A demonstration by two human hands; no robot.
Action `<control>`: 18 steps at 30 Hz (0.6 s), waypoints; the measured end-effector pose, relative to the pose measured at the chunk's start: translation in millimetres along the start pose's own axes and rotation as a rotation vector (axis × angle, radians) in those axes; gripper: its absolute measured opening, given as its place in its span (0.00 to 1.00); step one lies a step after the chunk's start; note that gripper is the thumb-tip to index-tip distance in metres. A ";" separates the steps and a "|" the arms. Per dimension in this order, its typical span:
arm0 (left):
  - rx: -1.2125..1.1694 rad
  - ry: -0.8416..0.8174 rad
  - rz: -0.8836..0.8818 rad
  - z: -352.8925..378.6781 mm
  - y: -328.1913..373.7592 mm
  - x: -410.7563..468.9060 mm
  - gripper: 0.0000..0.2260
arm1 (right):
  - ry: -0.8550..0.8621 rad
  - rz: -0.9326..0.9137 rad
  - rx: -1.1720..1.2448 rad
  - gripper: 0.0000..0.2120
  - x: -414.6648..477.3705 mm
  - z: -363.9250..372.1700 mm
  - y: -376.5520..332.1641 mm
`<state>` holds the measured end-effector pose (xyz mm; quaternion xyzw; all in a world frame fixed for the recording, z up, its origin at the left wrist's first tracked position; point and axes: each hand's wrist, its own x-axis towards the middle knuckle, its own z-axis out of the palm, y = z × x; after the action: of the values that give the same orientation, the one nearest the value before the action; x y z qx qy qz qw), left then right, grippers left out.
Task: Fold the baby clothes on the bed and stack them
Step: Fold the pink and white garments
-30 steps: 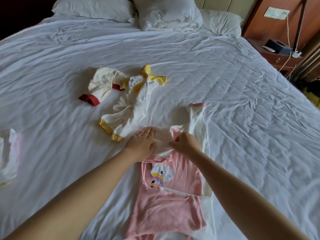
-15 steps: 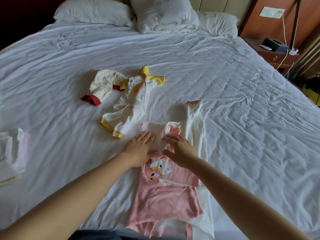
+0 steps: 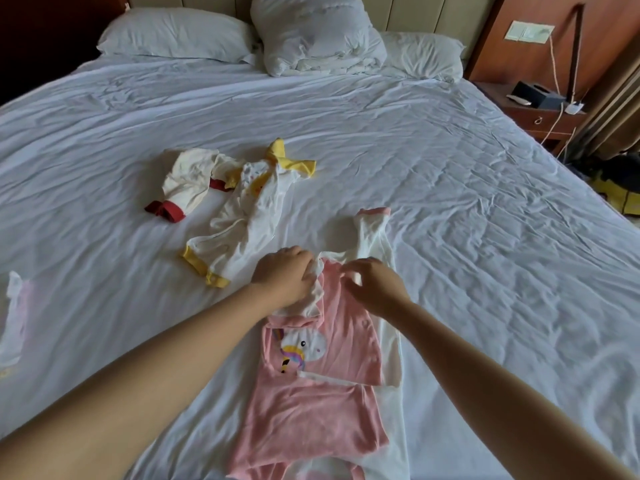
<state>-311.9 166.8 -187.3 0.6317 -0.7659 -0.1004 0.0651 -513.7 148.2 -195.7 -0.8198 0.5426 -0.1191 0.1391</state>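
Observation:
A pink baby suit with a unicorn print (image 3: 311,386) lies flat on the white bed (image 3: 450,188) in front of me, its right white sleeve (image 3: 372,233) stretched away from me. My left hand (image 3: 282,275) grips the suit's bunched white left sleeve at the collar. My right hand (image 3: 375,284) rests on the pink shoulder with its fingers bent. Farther left lie a white suit with yellow cuffs (image 3: 249,209) and a cream garment with red cuffs (image 3: 183,185), both crumpled.
A white and pale pink garment (image 3: 14,317) lies at the bed's left edge. Pillows (image 3: 176,36) and a bunched duvet (image 3: 318,36) sit at the headboard. A wooden nightstand (image 3: 540,109) with cables stands at the right.
My left hand, flat on the white sleeve before, has curled round it and gathered it onto the pink chest. My right hand has shifted right onto the shoulder.

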 end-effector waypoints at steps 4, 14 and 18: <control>-0.106 0.017 0.061 -0.7 24.7 34.3 0.15 | 0.058 0.120 0.024 0.13 29.6 -17.5 36.5; -0.199 0.042 0.090 38.6 38.4 102.8 0.11 | 0.062 0.085 -0.002 0.18 124.3 -23.2 72.4; -0.279 0.070 0.086 54.6 34.0 113.4 0.10 | 0.005 0.192 -0.018 0.24 141.6 -14.1 87.4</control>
<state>-378.7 65.7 -235.4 0.5862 -0.7682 -0.1810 0.1830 -539.2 -16.4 -207.4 -0.7650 0.6200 -0.1025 0.1412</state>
